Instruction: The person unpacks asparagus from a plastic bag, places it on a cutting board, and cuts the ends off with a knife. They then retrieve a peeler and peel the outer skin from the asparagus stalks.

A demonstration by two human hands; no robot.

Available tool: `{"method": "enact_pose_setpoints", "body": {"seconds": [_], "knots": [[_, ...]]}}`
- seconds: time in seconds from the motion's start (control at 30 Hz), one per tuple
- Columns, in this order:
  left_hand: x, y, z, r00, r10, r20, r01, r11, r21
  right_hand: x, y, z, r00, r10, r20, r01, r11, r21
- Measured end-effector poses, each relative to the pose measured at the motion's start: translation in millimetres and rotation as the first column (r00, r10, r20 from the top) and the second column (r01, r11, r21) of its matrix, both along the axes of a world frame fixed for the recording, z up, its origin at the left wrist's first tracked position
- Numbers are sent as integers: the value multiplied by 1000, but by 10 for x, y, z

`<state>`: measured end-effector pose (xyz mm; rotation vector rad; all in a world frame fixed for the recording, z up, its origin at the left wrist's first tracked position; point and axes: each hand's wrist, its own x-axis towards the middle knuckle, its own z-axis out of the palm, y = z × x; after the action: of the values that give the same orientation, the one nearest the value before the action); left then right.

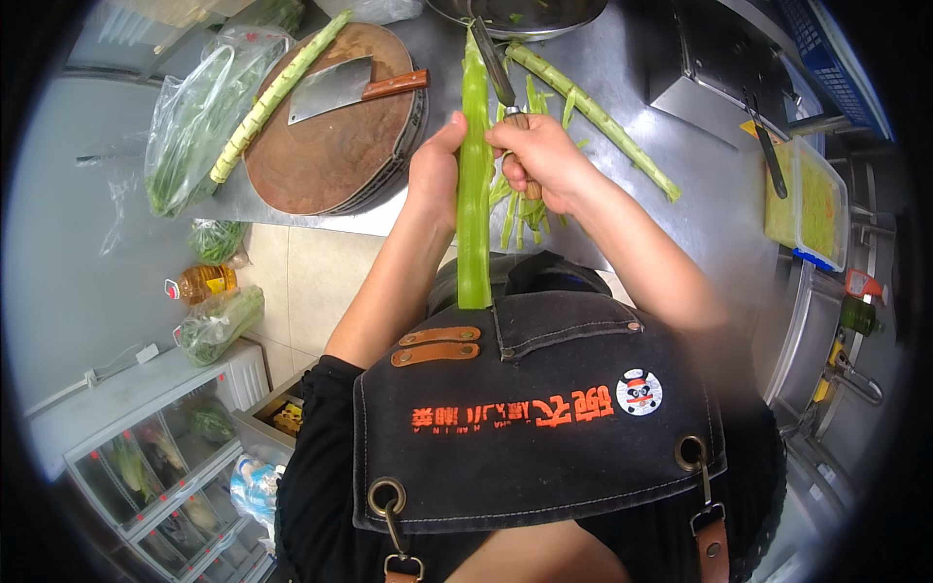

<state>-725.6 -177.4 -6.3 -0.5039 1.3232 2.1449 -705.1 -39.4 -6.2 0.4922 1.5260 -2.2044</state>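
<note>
A peeled bright green celtuce stem point(475, 211) stands lengthwise before me, its lower end against my apron. My left hand point(436, 167) grips it from the left side, thumb along its edge. Wrapped around the wooden handle of a peeling knife point(497, 69), my right hand point(547, 157) has its thumb at the stem's right side. The blade points away from me, its tip by the stem's narrow far end. Beneath lie thin green peelings point(536, 218) on the steel table point(700, 233). An unpeeled celtuce stem point(601, 120) rests to the right.
On the left, a round wooden chopping block point(313, 167) bears a cleaver point(332, 89) and another celtuce stem point(273, 98). Beside it is a plastic bag of greens point(193, 124). A pan point(532, 18) stands at the back, a clear plastic container point(820, 204) at far right.
</note>
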Motion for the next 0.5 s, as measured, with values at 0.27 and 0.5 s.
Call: {"method": "enact_pose_setpoints", "body": {"seconds": [0.27, 0.5], "knots": [[-186, -207, -103, 997, 54, 54, -68, 951, 300, 3, 523, -437, 973, 136, -187, 90, 523, 847], [-296, -312, -76, 979, 136, 149, -182, 914, 362, 618, 377, 158, 655, 660, -368, 48, 450, 892]]}}
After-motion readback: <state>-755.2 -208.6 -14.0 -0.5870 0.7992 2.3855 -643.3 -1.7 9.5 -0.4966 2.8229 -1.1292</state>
